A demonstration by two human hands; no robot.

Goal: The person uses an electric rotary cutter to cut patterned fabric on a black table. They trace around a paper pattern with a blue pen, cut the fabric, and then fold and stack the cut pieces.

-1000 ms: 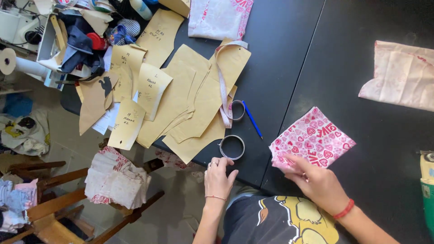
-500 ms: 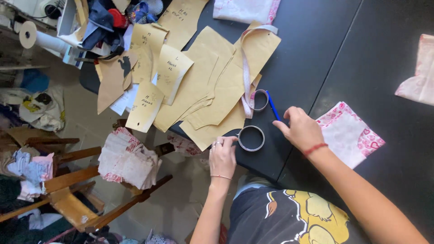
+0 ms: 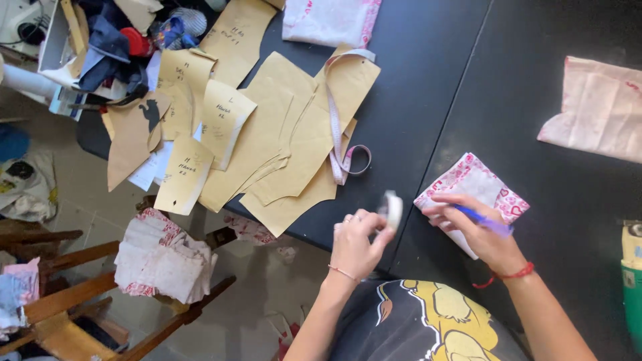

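Two hands are busy, the left hand (image 3: 354, 244) pinching a tape roll (image 3: 393, 208) and the right hand (image 3: 478, 230) gripping a blue pen (image 3: 485, 220) low in the frame, so the roll might slip and drop off the black table (image 3: 428, 100)

Single head-worn view, directed steeply downward from above the wearer's torso. The near edge of the frame is occupied by the wearer's printed shirt (image 3: 428, 327), from which both forearms extend into the scene; the left hand (image 3: 354, 244) and right hand (image 3: 478, 230) are seen at close range, just above the near edge of the black table (image 3: 428, 100). The table fills the centre and right and runs to the far edge of the frame. To the left, the floor (image 3: 87, 200) and a wooden chair (image 3: 100, 301) are seen well below table height. No second view is provided, so no overlap is shown.
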